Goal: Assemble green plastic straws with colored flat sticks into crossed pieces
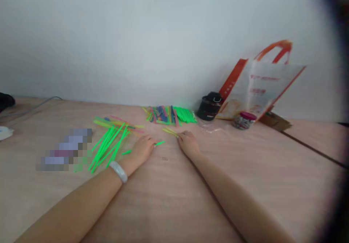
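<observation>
Our forearms (81, 206) stretch across the wooden table (245, 185); our left hand (143, 149) pinches a green stick (160, 143); our right hand (188, 144) pinches two yellow sticks (170, 131), both held low since they lie flat.

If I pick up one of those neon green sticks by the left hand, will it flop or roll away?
The neon green sticks look thin, straight and light, so probably fairly stiff with slight flex. Their slim shape may roll or slip on the table. Lying crossed near the left hand, one may drag its neighbours.
</observation>
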A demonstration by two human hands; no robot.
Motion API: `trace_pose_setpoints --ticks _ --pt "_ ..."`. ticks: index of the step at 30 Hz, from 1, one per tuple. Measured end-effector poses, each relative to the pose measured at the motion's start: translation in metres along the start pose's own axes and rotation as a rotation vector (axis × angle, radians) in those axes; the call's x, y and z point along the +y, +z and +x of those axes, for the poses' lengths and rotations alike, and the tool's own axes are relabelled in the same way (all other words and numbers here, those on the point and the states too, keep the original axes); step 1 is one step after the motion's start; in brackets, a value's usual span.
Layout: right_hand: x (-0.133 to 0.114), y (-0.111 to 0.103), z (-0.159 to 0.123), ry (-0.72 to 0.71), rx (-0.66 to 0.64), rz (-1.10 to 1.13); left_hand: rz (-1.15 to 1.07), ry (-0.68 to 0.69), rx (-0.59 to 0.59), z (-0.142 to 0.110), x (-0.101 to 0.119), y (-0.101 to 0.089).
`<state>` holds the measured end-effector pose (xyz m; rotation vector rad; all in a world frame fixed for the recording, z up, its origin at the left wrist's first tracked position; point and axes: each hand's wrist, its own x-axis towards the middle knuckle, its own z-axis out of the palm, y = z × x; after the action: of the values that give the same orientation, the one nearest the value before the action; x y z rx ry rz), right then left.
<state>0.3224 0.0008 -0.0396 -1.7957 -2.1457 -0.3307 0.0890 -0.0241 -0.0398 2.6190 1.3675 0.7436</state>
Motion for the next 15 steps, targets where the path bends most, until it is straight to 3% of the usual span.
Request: trace_pose_setpoints --ticks 5,9,12,15 --pt "0.0 0.001 -0.001 -0.007 0.013 -0.005 0.004 0.016 -0.001 0.004 -0.001 0.002" --pt "0.0 0.0 -0.001 -0.012 0.021 -0.003 0.137 -0.016 0.046 0.0 0.005 -0.01" --pt "0.0 0.0 -0.002 -0.01 0.055 0.019 0.299 -0.099 0.141 -0.006 0.0 -0.03" --pt "-0.002 -0.001 -0.003 -0.024 0.104 0.05 0.441 -0.302 0.219 -0.01 -0.018 -0.051"
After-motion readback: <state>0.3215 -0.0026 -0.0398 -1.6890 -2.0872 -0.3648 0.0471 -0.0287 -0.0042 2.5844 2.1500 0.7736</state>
